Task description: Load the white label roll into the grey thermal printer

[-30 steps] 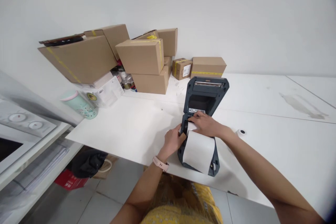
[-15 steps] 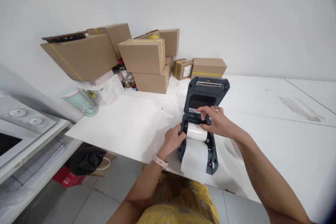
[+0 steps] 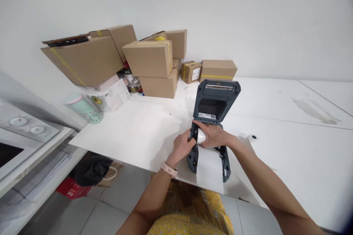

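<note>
A dark blue-grey label printer [image 3: 227, 97] stands near the table's front edge, its lid tipped up and back. Inside lies a white paper roll [image 3: 201, 137], and a loose strip of paper [image 3: 210, 169] runs from it over the printer's front. My left hand [image 3: 182, 147] is closed on the printer's left side wall, thumb at the inner edge beside the roll. My right hand [image 3: 214, 136] is wrapped over the roll from the right, hiding most of it and the holder on that side.
A small white roll with a dark core [image 3: 253, 138] lies on the white table [image 3: 289, 154] to the right. Cardboard boxes [image 3: 147, 58] stand stacked at the back left. Further left are a mint tumbler [image 3: 85, 109] and a white appliance with knobs [image 3: 27, 125].
My right hand has come down from near the lid hinge onto the roll, uncovering the label inside the lid. The paper strip has shifted slightly right. My left hand stays put.
</note>
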{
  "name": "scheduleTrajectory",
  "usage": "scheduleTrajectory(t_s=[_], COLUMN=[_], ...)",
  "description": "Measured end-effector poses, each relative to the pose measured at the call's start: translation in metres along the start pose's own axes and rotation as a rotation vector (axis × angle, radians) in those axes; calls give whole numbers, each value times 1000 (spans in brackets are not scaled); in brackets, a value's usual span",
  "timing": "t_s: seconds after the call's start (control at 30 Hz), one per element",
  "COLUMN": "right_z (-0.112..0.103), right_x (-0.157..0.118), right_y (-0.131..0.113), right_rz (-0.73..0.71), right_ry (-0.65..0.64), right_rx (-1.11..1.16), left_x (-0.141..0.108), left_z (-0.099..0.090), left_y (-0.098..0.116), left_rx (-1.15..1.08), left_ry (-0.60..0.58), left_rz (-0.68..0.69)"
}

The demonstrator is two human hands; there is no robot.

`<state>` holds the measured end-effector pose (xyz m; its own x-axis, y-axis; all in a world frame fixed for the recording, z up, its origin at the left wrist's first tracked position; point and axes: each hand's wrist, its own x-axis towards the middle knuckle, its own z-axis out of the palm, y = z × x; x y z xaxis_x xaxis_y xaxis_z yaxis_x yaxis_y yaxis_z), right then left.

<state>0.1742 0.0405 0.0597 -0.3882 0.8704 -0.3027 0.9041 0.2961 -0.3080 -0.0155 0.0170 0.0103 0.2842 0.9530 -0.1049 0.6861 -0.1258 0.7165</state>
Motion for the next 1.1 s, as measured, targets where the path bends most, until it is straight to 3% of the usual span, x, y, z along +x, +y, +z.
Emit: scheduleTrajectory(t_s=[0.1, 0.23, 0.37, 0.53, 0.67, 0.83, 0.97, 1.1], right_z=[-21, -49, -47, -16, 12, 32, 29, 34], right_x=[-30, -92, -129, -112, -73, -44, -63, -98], right_y=[3, 30, 69, 116, 138, 139, 156, 196], right_rz=[-147, -377, -224, 85, 112, 164, 147, 298], right_ry=[68, 367, 564, 552, 552, 545, 506, 630], right_rx=[104, 255, 298, 397, 449, 434, 542, 806], left_x=[0, -1, -1, 2, 3, 2, 3, 4], left_z=[-1, -3, -3, -1, -1, -3, -2, -2], left_y=[0, -1, -3, -4, -2, 0, -2, -2], left_rx=[-23, -54, -75, -56, -22, 14, 29, 47], left_ry=[-7, -31, -30, -8, -6, -9, -14, -26], left_rz=[-3, -7, 11, 20, 27, 50, 56, 67])
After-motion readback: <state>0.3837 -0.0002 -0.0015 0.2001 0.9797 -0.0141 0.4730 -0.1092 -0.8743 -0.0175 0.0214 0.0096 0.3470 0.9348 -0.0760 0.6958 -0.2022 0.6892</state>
